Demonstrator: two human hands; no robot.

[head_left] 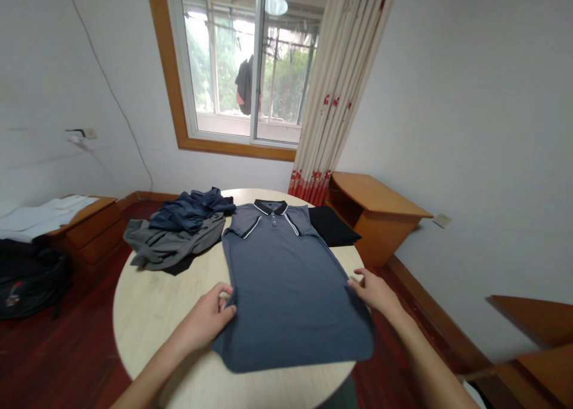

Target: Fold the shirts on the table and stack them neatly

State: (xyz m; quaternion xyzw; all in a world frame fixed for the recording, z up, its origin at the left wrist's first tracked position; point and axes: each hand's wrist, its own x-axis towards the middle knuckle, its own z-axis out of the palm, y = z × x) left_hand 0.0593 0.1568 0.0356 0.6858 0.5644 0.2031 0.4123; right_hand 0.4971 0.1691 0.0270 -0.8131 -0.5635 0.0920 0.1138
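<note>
A grey polo shirt (286, 283) lies front up on the round table, its black, white-edged collar pointing away from me. Both short sleeves rest on the front of the shirt, their dark, white-striped cuffs slanting inward. My left hand (209, 314) is closed at the shirt's left side edge, thumb and curled fingers on the fabric. At the opposite side edge, my right hand (376, 291) has the cloth between thumb and fingers, partly hidden from view. The hem runs toward me, and its right corner reaches past the table's rim.
The pale round table (147, 313) holds a heap of dark blue clothes (192, 209) and grey clothes (172, 245) at left. Folded black cloth (332, 225) lies beside the shirt's right shoulder. A wooden desk (376, 200) stands behind right; a black backpack (31, 277) sits far left.
</note>
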